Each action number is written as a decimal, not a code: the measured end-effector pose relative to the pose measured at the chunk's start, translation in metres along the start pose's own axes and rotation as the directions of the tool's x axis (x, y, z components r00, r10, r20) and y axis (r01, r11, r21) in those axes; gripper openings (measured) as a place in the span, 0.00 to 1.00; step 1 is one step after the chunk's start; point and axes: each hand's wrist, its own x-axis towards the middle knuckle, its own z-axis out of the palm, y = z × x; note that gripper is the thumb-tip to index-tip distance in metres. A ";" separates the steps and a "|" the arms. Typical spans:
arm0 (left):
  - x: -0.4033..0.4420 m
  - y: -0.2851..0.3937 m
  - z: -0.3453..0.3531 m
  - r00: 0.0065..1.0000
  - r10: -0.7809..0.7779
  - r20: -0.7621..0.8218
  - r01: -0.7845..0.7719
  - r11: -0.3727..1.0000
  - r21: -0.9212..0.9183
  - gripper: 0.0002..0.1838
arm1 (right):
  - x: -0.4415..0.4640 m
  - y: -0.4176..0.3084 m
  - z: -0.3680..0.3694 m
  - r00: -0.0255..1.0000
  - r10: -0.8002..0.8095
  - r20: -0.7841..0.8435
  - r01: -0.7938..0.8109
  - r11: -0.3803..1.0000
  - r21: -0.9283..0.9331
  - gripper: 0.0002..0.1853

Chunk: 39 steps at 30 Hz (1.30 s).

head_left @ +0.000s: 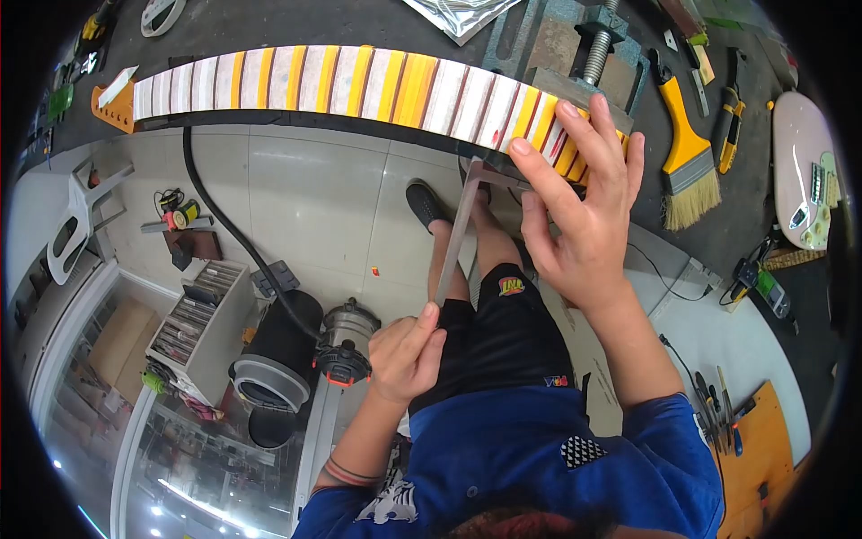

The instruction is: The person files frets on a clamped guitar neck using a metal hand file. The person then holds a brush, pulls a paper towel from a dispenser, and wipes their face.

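1. Along the near edge of the tabletop (296, 22) is a curved striped piece (306, 81); the right hand (588, 211) partly covers its right end.
2. Fingers of this hand are spread wide, touching the piece; firmness I cannot tell.
3. The left hand (406, 352) has its fingers closed around a flat grey bar (459, 235), hiding its lower end.
4. Whether the bar's upper end touches the piece is unclear.
5. The vise (575, 40) behind is cut off above.

flat bar (460, 229): end hidden in left hand (409, 352) | silver pouch (462, 13): cut off
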 end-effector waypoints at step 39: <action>0.152 0.015 0.041 0.993 0.097 -0.065 -0.096 0.995 0.016 0.32 | -0.001 0.003 0.000 1.000 -0.022 -0.012 0.023 1.000 0.016 0.34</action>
